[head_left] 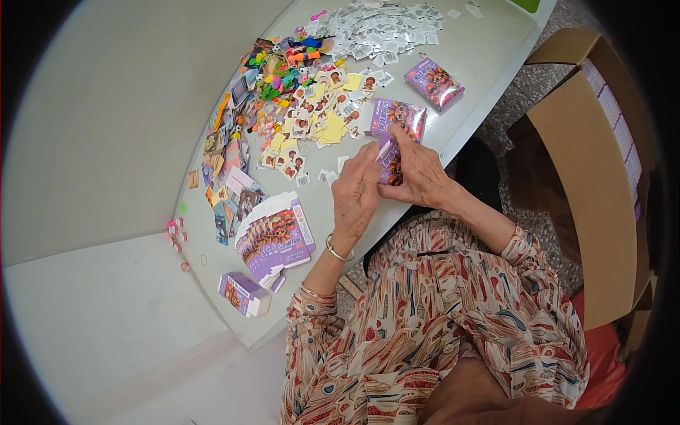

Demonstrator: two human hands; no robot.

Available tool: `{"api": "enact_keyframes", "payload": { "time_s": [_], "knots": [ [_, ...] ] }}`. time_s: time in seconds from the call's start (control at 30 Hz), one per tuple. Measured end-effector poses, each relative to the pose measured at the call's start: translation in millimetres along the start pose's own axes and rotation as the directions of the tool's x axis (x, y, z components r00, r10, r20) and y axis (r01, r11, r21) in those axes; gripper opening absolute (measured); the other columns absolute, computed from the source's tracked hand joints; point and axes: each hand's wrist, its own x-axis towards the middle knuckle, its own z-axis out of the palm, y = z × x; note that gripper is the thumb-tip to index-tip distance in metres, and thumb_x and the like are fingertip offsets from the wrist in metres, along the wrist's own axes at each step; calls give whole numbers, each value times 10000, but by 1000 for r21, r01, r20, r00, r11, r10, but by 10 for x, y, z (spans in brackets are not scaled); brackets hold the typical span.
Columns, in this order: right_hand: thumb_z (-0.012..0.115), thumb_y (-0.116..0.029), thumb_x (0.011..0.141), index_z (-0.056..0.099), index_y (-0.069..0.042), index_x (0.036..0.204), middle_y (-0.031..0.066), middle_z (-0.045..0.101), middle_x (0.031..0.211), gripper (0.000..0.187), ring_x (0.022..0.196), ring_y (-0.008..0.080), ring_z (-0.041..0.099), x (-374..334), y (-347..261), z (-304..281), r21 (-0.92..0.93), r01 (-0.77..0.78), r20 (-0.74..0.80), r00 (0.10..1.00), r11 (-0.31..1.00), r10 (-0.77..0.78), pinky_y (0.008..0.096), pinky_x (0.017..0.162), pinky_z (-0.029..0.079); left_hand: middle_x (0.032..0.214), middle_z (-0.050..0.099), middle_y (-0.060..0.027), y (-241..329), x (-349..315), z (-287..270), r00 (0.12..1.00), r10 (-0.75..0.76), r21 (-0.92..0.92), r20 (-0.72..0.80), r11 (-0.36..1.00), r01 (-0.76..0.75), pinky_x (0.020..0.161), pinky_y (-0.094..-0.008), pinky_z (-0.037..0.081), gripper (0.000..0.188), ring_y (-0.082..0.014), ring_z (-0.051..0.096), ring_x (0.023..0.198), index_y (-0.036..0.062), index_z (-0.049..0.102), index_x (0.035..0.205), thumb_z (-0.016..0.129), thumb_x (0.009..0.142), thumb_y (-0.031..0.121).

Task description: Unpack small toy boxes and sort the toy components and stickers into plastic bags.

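Close to the table's near edge I hold a small purple carton [391, 167] with colourful cartoon faces printed on it. My right hand [419, 168] grips it, thumb at the lower side and fingers over the top. Bent fingers of my left hand [356, 185] press against its left end, where the flap is partly hidden. Just beyond my right fingers lies a second purple carton [407, 113], closed and shiny. Farther right rests another closed carton [434, 83].
Flat purple cartons [276, 241] lie fanned at the left, by a formed carton [243, 292]. Beyond my hands spread sticker cards [312, 113], small plastic toys [283, 67], picture cards [230, 177] and white sachets [375, 32]. A cardboard box [588, 163] with packed cartons stands right.
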Motion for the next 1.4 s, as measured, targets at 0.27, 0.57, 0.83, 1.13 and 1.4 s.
{"api": "enact_keyframes", "payload": {
  "time_s": [0.27, 0.57, 0.83, 1.13, 1.4],
  "knots": [
    [783, -278, 641, 314, 28, 1316, 241, 568, 1083, 878, 940, 384, 619, 2, -43, -30, -10, 90, -45, 995, 996, -91, 422, 734, 529, 1005, 663, -37, 166, 124, -105, 903, -408, -439, 130, 793, 422, 763, -206, 479, 266, -57, 582, 865, -23, 641, 1161, 623, 911, 65],
    [784, -277, 644, 295, 32, 1321, 250, 558, 1088, 890, 931, 382, 622, -80, -40, -11, 6, 59, 36, 998, 998, -59, 421, 723, 525, 903, 664, -22, 90, 28, -46, 926, -376, -376, 35, 854, 360, 692, -200, 456, 232, -36, 542, 804, -21, 664, 1124, 612, 916, 68],
    [750, -315, 686, 286, 38, 1324, 267, 501, 1173, 864, 896, 403, 622, -92, -72, -88, 7, 51, 52, 997, 999, -51, 462, 687, 530, 1083, 660, -193, 200, -204, 99, 982, 186, 384, 19, 906, -179, 785, -296, 506, 341, -176, 653, 938, -36, 545, 1250, 519, 912, -1],
    [737, -337, 686, 356, 5, 1314, 220, 499, 1191, 809, 924, 378, 609, -8, -111, -296, -184, 48, 85, 996, 982, -33, 423, 689, 542, 1214, 572, -227, 112, 32, 134, 953, -257, -313, 162, 902, 296, 912, -389, 470, 369, -343, 591, 1090, -28, 527, 1205, 623, 880, 118],
    [754, -382, 681, 364, 66, 1319, 220, 588, 978, 871, 949, 350, 589, 490, 23, -842, -369, -137, -219, 974, 919, 57, 413, 824, 483, 1175, 559, -187, -400, 576, 144, 1000, -14, 270, -22, 963, 20, 929, -421, 396, 512, -333, 501, 1049, 5, 565, 1126, 753, 771, 323]
  ]
}}
